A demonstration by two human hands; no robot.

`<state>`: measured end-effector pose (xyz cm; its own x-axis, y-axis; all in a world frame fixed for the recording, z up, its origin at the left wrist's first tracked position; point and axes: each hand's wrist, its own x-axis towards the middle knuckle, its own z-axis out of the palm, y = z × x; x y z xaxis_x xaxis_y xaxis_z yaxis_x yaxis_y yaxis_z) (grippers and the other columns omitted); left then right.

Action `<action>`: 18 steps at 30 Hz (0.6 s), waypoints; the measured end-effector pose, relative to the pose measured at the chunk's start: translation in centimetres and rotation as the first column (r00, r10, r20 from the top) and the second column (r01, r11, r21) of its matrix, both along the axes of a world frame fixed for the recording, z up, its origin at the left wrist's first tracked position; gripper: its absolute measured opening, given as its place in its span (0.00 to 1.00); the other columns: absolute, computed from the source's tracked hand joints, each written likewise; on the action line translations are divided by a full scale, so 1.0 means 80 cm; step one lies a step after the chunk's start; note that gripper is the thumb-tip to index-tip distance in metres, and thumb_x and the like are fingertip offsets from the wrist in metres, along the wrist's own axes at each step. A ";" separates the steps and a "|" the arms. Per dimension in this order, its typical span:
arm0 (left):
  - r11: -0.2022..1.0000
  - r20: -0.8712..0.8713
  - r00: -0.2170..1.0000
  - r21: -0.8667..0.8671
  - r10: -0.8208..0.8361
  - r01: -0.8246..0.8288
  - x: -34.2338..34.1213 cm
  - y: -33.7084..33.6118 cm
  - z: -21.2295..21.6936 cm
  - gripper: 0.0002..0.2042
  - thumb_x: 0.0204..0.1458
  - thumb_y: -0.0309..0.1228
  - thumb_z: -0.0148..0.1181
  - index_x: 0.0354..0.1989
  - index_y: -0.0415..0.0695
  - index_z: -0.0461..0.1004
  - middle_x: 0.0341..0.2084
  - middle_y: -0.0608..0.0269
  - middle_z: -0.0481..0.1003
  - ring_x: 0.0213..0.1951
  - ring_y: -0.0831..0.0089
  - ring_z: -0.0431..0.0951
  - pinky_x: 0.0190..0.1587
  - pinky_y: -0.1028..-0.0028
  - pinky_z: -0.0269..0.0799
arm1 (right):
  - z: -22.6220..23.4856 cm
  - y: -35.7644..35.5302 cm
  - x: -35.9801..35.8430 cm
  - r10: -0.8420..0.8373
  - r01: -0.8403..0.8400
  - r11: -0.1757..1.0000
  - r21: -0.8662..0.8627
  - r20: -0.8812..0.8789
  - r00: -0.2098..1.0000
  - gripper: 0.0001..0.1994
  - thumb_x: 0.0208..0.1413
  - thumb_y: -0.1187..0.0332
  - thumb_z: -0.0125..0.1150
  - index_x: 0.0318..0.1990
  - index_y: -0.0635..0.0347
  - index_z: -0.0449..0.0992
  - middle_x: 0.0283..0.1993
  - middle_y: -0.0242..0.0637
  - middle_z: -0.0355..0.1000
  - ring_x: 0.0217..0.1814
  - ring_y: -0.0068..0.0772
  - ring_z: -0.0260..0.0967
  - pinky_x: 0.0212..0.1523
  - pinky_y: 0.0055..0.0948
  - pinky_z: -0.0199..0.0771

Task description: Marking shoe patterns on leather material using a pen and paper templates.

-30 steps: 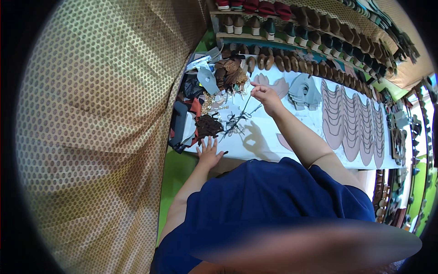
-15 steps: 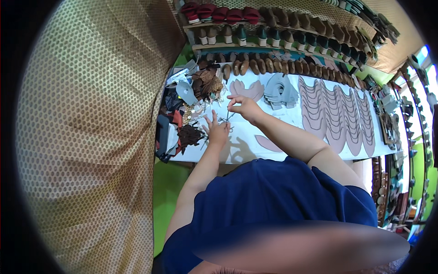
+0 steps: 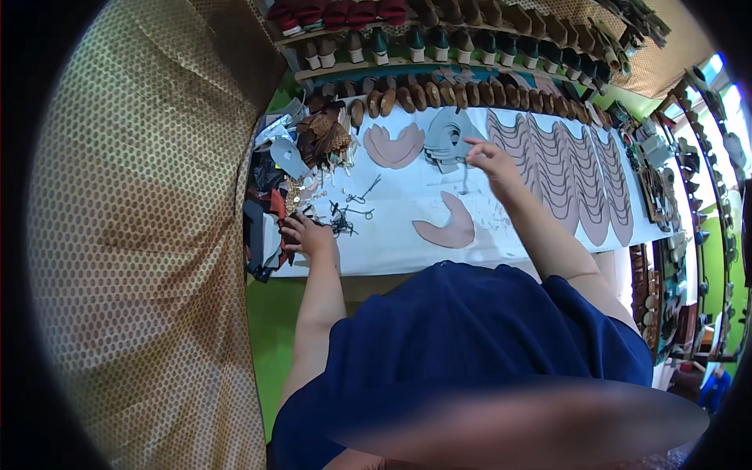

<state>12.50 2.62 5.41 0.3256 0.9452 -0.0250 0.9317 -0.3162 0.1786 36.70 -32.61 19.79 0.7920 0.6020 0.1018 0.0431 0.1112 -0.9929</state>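
Handling the dark strips (image 3: 287, 254) at the left end of the worktop (image 3: 384, 252) likely goes best with a light pinch, clear of the black cord tangle (image 3: 341, 222). Left hand (image 3: 312, 237) half-spread over them, can't tell its grip; right hand (image 3: 495, 164) half-curled near the grey stack (image 3: 443, 147), can't tell its hold. Counts: one tangle, one grey stack, one loose pink piece (image 3: 459, 232), four pink rows (image 3: 580, 196), strips uncountable.

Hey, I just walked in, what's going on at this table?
A person is working at a white table with bare hands. The left hand is down by the red scraps at the table's left end, next to a tangle of black strings. The right hand is raised near the grey pieces; whether either hand grips anything is unclear. One curved pink piece lies apart in front, and rows of shoes stand behind.
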 end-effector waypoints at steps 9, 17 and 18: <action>0.888 -0.114 0.888 0.073 -0.446 0.455 -0.031 0.023 -0.001 0.13 0.40 0.41 0.69 0.35 0.53 0.82 0.64 0.57 0.63 0.73 0.50 0.40 0.65 0.29 0.26 | -0.098 -0.034 0.007 0.114 0.200 0.818 -0.540 0.493 0.863 0.05 0.39 0.69 0.70 0.26 0.56 0.81 0.53 0.50 0.74 0.61 0.51 0.66 0.61 0.40 0.64; 0.862 -0.263 0.850 0.109 -0.456 0.496 0.000 -0.012 0.005 0.20 0.50 0.37 0.57 0.54 0.57 0.76 0.71 0.59 0.52 0.74 0.50 0.40 0.65 0.30 0.29 | -0.195 0.010 -0.019 0.260 0.039 0.762 -0.646 0.361 0.896 0.04 0.38 0.68 0.68 0.23 0.55 0.81 0.52 0.51 0.74 0.62 0.52 0.65 0.64 0.45 0.60; 0.849 -0.210 0.861 0.174 -0.463 0.499 0.008 -0.032 -0.005 0.24 0.51 0.38 0.57 0.60 0.55 0.72 0.71 0.58 0.52 0.73 0.49 0.41 0.65 0.30 0.29 | -0.200 0.016 -0.028 0.298 0.095 0.769 -0.632 0.486 0.822 0.04 0.37 0.66 0.68 0.24 0.52 0.82 0.54 0.47 0.74 0.65 0.55 0.61 0.66 0.46 0.59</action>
<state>13.14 0.02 5.04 0.7497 0.6578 0.0724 0.6618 -0.7455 -0.0791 34.46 -31.32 3.76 0.6505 0.7567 0.0660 0.6041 -0.4628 -0.6488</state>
